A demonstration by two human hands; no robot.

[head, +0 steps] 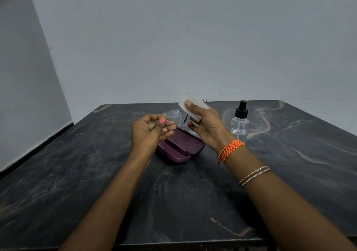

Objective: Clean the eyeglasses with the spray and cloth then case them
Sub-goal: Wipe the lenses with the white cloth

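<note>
Above the open case (178, 147), held clear of the table (77, 173): eyeglasses (172, 118), thin metal frame, near-clear lenses. One lens, on the left-hand side, speckled with fine droplets. Other lens hidden behind the cloth and the right hand. One temple arm (222, 96) seen as a thin wire running out past the cloth toward the wall (173, 38); second temple faint and hard to trace against the dark table beyond the left hand.

Left hand (149, 130), just above the case's near-left end: fingers curled, thumb and fingertips pinching the rim of the speckled lens; pink-painted thumbnail facing the camera.

Right hand (205, 124), above the case's far-right end: closed on a white cloth (193, 106), thumb pressed on top, fingers beneath, cloth laid over the frame. Whether the cloth presses on the glass itself: cannot be told. Orange braided band (229, 150) at the wrist, beaded bangles (254, 175) farther down the forearm.

Case: purple hard shell, lid lying open, both halves facing up, far end covered by the hands.

Right of the case, well apart from it: spray bottle (240, 120), clear body, black pump top, upright on the table. Liquid level hard to make out.

Table: dark stone, pale veins, near edge cut off at the bottom.
</note>
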